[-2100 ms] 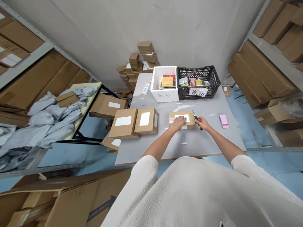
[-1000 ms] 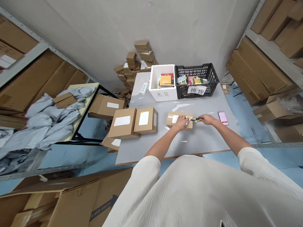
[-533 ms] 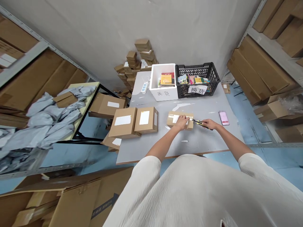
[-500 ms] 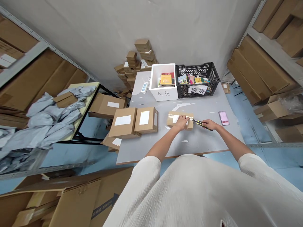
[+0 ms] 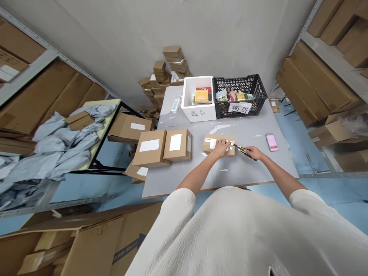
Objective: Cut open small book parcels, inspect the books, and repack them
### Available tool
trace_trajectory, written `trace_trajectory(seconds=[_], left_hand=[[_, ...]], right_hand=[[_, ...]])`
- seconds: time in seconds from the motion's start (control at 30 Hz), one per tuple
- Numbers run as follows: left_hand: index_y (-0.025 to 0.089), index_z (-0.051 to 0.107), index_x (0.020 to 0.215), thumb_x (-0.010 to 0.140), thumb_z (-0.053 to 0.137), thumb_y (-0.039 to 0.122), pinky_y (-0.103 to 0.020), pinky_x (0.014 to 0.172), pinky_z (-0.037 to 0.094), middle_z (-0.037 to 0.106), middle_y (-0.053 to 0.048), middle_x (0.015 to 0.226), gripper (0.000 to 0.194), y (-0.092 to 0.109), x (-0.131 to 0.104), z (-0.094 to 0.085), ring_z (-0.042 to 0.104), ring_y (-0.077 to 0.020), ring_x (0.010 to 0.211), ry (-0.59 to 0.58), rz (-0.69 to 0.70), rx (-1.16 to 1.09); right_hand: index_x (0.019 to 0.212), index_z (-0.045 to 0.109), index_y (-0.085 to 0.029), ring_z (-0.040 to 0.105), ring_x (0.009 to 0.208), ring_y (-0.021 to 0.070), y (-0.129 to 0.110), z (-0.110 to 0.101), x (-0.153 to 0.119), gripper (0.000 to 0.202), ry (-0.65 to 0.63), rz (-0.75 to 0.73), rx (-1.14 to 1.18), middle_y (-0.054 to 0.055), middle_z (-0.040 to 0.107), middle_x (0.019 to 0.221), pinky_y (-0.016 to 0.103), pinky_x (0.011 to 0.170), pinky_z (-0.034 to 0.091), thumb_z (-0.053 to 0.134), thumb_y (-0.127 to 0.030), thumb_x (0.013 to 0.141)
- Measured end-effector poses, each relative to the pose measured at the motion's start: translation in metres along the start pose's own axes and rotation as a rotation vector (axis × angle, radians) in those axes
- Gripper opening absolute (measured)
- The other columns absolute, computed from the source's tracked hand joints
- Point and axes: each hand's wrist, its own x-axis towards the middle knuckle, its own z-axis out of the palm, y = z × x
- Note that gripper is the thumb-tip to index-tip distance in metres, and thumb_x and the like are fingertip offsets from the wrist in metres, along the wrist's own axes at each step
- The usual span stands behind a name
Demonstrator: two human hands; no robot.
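Note:
A small taped cardboard box with a white label lies on the grey table. My left hand rests on top of this box, its fingers spread over the tape. My right hand is wrapped round a black and yellow utility knife. The tip of the knife points left and meets the right end of the box. To the left stand two labelled cardboard boxes, side by side. A pink-screened phone lies right of my right hand.
At the table's back stand a white foam bin and a black crate, both with books. Grey parcels cover a side table at left. Shelves with cartons flank the table. A large open carton stands lower left.
My right hand and the knife have shifted very slightly, with the knife's handle end a little lower and further left. My left hand stays on the box.

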Motion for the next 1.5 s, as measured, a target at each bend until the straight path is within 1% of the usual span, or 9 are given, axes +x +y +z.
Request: trace_trajectory(seconds=[0.07, 0.23, 0.63, 0.83, 1.0, 1.13, 1.23, 1.37, 1.5], left_hand=[[0.031, 0.055, 0.142, 0.081, 0.085, 0.031, -0.057, 0.13, 0.025, 0.055, -0.012, 0.143, 0.067, 0.003, 0.002, 0.0, 0.057, -0.0345, 0.135, -0.007, -0.013, -0.006], [0.031, 0.053, 0.148, 0.082, 0.087, 0.048, -0.07, 0.129, 0.021, 0.052, -0.017, 0.15, 0.077, 0.017, 0.008, -0.001, 0.045, -0.0415, 0.148, -0.024, -0.098, -0.017], [0.037, 0.053, 0.152, 0.086, 0.086, 0.043, -0.078, 0.129, 0.014, 0.049, -0.016, 0.153, 0.074, 0.024, 0.008, -0.002, 0.045, -0.0429, 0.15, -0.043, -0.124, -0.006], [0.036, 0.051, 0.15, 0.088, 0.085, 0.042, -0.077, 0.129, 0.014, 0.054, -0.014, 0.147, 0.071, 0.024, 0.008, -0.001, 0.052, -0.0403, 0.143, -0.011, -0.111, 0.007], [0.032, 0.049, 0.15, 0.09, 0.084, 0.04, -0.075, 0.131, 0.012, 0.054, -0.015, 0.149, 0.07, 0.026, 0.006, -0.002, 0.053, -0.0398, 0.143, 0.015, -0.104, 0.029], [0.03, 0.047, 0.154, 0.089, 0.083, 0.047, -0.066, 0.133, 0.015, 0.05, -0.016, 0.153, 0.076, 0.022, -0.002, -0.006, 0.054, -0.0394, 0.142, 0.043, -0.065, -0.03], [0.028, 0.043, 0.159, 0.101, 0.065, 0.049, -0.057, 0.13, 0.026, 0.048, -0.017, 0.158, 0.066, 0.018, -0.003, -0.009, 0.054, -0.0382, 0.143, 0.093, -0.066, -0.079], [0.026, 0.046, 0.157, 0.106, 0.05, 0.028, -0.047, 0.123, 0.037, 0.049, -0.017, 0.159, 0.051, 0.013, 0.003, -0.01, 0.054, -0.0335, 0.143, 0.164, -0.133, -0.115], [0.028, 0.047, 0.153, 0.099, 0.06, 0.021, -0.051, 0.132, 0.026, 0.046, -0.016, 0.164, 0.056, 0.003, 0.015, -0.006, 0.039, -0.0315, 0.158, 0.176, -0.092, -0.121]], right_hand=[[0.091, 0.069, -0.022, 0.065, 0.07, 0.0182, 0.001, 0.003, 0.002, 0.029, 0.051, 0.017, -0.01, 0.002, 0.073, 0.076, 0.024, 0.063, 0.05, 0.064, -0.051, 0.094], [0.091, 0.068, -0.023, 0.067, 0.07, 0.0173, 0.001, 0.006, 0.006, 0.023, 0.108, 0.038, -0.016, 0.001, 0.074, 0.077, 0.024, 0.063, 0.051, 0.06, -0.044, 0.096], [0.087, 0.067, -0.023, 0.066, 0.067, 0.0173, -0.008, 0.013, 0.009, 0.032, 0.073, 0.057, 0.045, 0.002, 0.074, 0.076, 0.024, 0.058, 0.049, 0.067, -0.054, 0.095], [0.087, 0.068, -0.022, 0.069, 0.072, 0.0176, 0.0, 0.009, 0.002, 0.034, 0.017, 0.054, 0.105, 0.003, 0.075, 0.081, 0.024, 0.062, 0.052, 0.067, -0.055, 0.094], [0.098, 0.068, -0.022, 0.073, 0.078, 0.0186, -0.001, 0.002, -0.001, 0.029, 0.157, 0.049, 0.122, 0.005, 0.08, 0.093, 0.026, 0.067, 0.056, 0.065, -0.051, 0.096], [0.103, 0.068, -0.023, 0.072, 0.078, 0.0183, -0.005, 0.003, 0.001, 0.027, 0.171, 0.074, 0.106, 0.006, 0.08, 0.096, 0.024, 0.057, 0.05, 0.065, -0.049, 0.097], [0.115, 0.065, -0.024, 0.073, 0.079, 0.0186, -0.006, 0.005, -0.002, 0.033, 0.207, 0.105, 0.133, 0.007, 0.081, 0.103, 0.023, 0.052, 0.046, 0.064, -0.053, 0.098], [0.129, 0.065, -0.024, 0.072, 0.079, 0.0198, -0.005, 0.006, -0.012, 0.042, 0.227, 0.066, 0.099, 0.005, 0.08, 0.098, 0.027, 0.064, 0.053, 0.059, -0.057, 0.102], [0.136, 0.072, -0.026, 0.073, 0.098, 0.0266, -0.002, 0.005, -0.02, 0.043, 0.266, -0.103, -0.102, 0.008, 0.08, 0.109, 0.038, 0.091, 0.057, 0.056, -0.053, 0.106]])
